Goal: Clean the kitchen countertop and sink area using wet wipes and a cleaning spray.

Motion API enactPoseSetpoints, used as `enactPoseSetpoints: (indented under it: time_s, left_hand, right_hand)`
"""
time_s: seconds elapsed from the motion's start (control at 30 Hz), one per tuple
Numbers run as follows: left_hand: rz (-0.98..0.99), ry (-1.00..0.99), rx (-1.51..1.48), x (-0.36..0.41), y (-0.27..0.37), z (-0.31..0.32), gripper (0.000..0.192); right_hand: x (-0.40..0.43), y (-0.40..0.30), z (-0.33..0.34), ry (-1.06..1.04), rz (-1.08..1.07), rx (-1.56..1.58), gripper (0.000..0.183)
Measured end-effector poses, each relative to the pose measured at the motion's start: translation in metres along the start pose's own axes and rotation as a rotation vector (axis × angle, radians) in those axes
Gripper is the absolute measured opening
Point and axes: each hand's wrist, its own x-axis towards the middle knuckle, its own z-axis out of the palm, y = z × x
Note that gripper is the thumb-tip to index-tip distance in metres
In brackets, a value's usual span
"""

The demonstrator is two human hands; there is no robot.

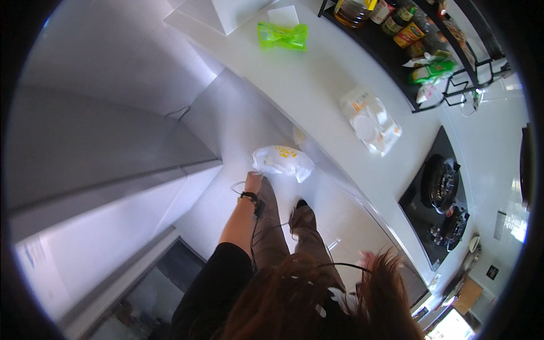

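My left hand (pixel 254 180) reaches down at the near end of a white plastic bag (pixel 282 161) with yellow print, which hangs or lies low beside the counter; the fingers are mostly hidden behind the bag's edge, so the grip is hard to make out. A dark band circles that wrist. My right hand (pixel 366 258) is low and to the right, mostly hidden behind hair, and what it holds cannot be seen. On the white counter lie a clear packet with white contents (pixel 369 121) and a crumpled green plastic bag (pixel 282 36).
A black rack (pixel 382 55) with bottles and packets stands along the counter's back. A gas stove (pixel 440 199) sits farther right. The counter's front edge (pixel 323 148) runs diagonally past my legs. A grey-topped cabinet (pixel 114 148) stands at the left.
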Motion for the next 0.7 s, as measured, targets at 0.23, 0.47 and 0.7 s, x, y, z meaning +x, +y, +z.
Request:
enactPoseSetpoints:
  time_s: [0.23, 0.47, 0.7]
  left_hand:
    - [-0.395, 0.143, -0.126, 0.067, -0.013, 0.011, 0.072]
    - [-0.290, -0.221, -0.330, 0.100, -0.081, 0.020, 0.050]
    - [-0.055, -0.425, 0.013, -0.004, 0.097, 0.010, 0.035]
  right_hand:
    - [-0.089, 0.111, 0.190, 0.873, 0.285, -0.660, 0.020]
    - [-0.068, 0.094, 0.266, 0.598, 0.165, -0.872, 0.034]
    - [-0.057, 0.070, 0.300, 0.816, 0.052, -0.782, 0.021]
